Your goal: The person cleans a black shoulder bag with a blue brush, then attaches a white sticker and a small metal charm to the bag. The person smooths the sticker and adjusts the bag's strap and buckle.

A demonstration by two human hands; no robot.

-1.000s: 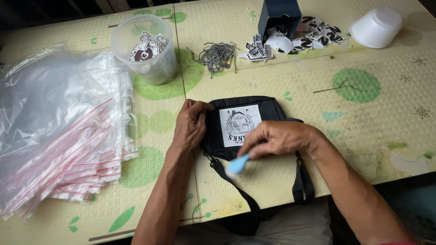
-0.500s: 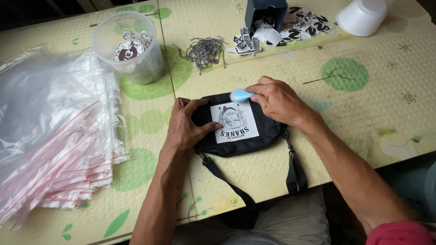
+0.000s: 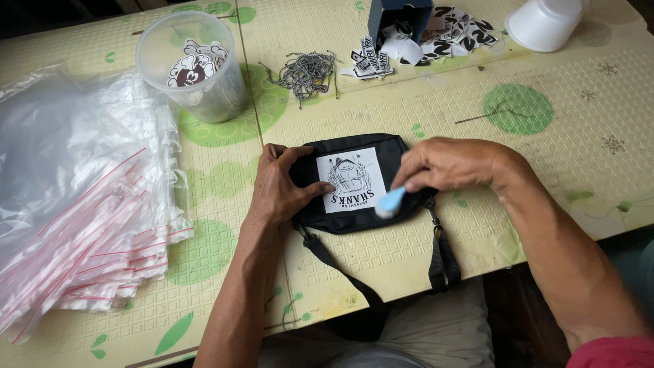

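A black pouch (image 3: pixel 354 182) lies flat near the table (image 3: pixel 545 170) edge in front of the person, its strap hanging over the edge. A white sticker (image 3: pixel 351 179) already sits on its front; it looks placed, with the smoothing seemingly not finished. The left hand (image 3: pixel 279 187) lies open, pressing the pouch's left side, thumb on the sticker's corner. The right hand (image 3: pixel 449 167) pinches a small blue scraper (image 3: pixel 392 202), its tip at the sticker's lower right edge. More stickers (image 3: pixel 436 34) wait beyond, and a stack of clear bags (image 3: pixel 75 204) lies at the left.
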